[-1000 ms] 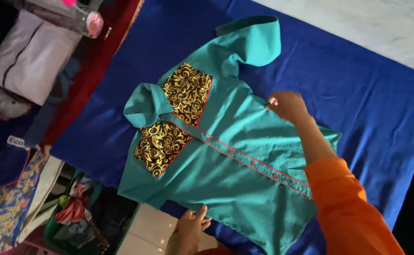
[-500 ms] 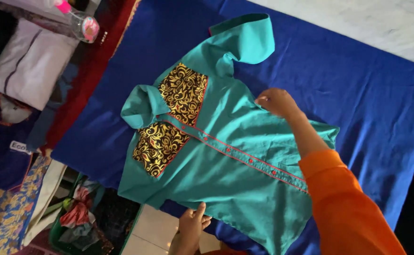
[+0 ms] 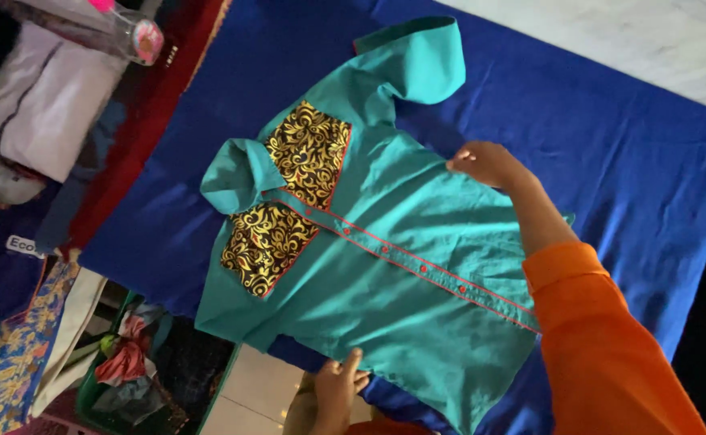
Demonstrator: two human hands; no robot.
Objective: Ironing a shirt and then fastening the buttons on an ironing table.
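Note:
A teal short-sleeved shirt lies face up and spread flat on a blue cloth. It has black-and-gold patterned chest panels and a red-trimmed button strip. My right hand, in an orange sleeve, pinches the shirt's far side edge just below the folded sleeve. My left hand grips the near side edge, fingers on top of the fabric. The collar points left.
The blue cloth covers a surface with a pale floor beyond it. To the left are a dark red cloth, a folded white garment and a clear bottle with a pink cap. Crumpled clothes sit at lower left.
Both hands stay at the shirt's two side edges. My right hand has shifted only slightly along the far edge; the shirt lies as before.

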